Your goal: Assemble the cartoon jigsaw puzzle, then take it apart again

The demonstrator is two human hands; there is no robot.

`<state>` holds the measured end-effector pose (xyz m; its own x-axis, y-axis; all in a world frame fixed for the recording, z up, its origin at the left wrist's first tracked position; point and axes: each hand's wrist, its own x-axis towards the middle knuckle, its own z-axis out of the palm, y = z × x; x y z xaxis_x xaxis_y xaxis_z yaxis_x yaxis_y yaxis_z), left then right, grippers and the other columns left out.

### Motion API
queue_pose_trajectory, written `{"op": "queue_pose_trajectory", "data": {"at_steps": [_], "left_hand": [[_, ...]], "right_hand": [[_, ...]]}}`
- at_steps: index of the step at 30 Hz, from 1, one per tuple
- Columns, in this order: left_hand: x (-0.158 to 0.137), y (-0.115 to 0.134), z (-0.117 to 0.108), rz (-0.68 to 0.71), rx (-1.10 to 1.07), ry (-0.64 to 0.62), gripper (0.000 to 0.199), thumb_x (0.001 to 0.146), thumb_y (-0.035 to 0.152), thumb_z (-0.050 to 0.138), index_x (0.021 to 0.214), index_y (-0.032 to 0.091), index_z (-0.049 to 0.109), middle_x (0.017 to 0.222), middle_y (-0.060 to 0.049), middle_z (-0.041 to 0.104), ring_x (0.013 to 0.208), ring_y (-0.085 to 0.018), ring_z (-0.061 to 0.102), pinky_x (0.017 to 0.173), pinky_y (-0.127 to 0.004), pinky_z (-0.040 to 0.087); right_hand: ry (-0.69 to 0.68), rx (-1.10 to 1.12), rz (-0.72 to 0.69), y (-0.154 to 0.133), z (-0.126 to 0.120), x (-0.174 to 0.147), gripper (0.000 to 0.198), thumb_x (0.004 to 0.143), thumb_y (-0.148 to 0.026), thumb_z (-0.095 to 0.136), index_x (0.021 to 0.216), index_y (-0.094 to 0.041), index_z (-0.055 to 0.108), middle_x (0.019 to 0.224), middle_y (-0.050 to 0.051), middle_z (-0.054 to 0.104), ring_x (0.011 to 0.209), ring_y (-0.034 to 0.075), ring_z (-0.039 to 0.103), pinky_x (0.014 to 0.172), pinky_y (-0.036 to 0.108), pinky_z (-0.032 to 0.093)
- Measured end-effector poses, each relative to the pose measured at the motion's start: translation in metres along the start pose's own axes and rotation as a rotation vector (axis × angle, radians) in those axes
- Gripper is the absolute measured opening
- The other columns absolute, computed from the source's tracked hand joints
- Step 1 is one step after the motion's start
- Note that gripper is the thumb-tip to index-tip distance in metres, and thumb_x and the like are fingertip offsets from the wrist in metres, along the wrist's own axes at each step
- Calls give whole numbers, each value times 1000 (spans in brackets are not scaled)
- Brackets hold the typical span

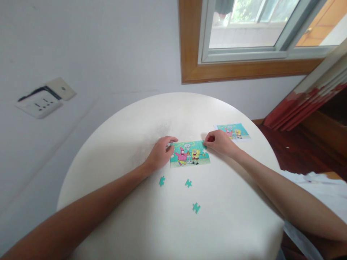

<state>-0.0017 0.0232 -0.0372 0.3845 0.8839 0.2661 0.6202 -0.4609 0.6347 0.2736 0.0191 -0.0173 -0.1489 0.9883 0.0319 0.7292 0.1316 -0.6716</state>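
A cartoon jigsaw puzzle (189,154), mostly joined, lies flat on the white round table (179,108). Gaps show near its left and right edges. My left hand (161,151) rests at the puzzle's upper left corner, thumb and fingers apart. At the upper right corner, my right hand (219,141) pinches a small teal puzzle piece (204,143), partly hidden by the fingertips, against the puzzle's edge. Nearer to me lie three loose teal pieces: one puzzle piece (162,181) on the left, another puzzle piece (188,183) in the middle, and a third puzzle piece (196,208) closest.
A reference picture (238,131) with the same cartoon lies behind my right hand. The table's far edge is close to the wall (121,54), which carries a socket (40,104). A window (244,32) and a red-and-white curtain (295,104) are to the right.
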Motion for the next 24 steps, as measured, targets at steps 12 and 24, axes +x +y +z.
{"op": "queue_pose_trajectory", "data": {"at_steps": [12, 24], "left_hand": [[0, 1, 0, -1, 7, -3, 29, 82, 13, 48, 106, 20, 62, 110, -6, 66, 103, -20, 61, 95, -37, 49], [0, 0, 0, 1, 20, -4, 30, 82, 12, 48, 107, 20, 62, 111, -5, 66, 103, -20, 60, 93, -36, 49]], "right_hand": [[-29, 45, -19, 6, -3, 3, 17, 73, -31, 64, 65, -16, 66, 61, 3, 63, 56, 13, 51, 52, 28, 35], [-1, 9, 30, 7, 2, 4, 17, 72, -32, 64, 65, -16, 65, 63, 5, 65, 57, 14, 53, 52, 28, 35]]}}
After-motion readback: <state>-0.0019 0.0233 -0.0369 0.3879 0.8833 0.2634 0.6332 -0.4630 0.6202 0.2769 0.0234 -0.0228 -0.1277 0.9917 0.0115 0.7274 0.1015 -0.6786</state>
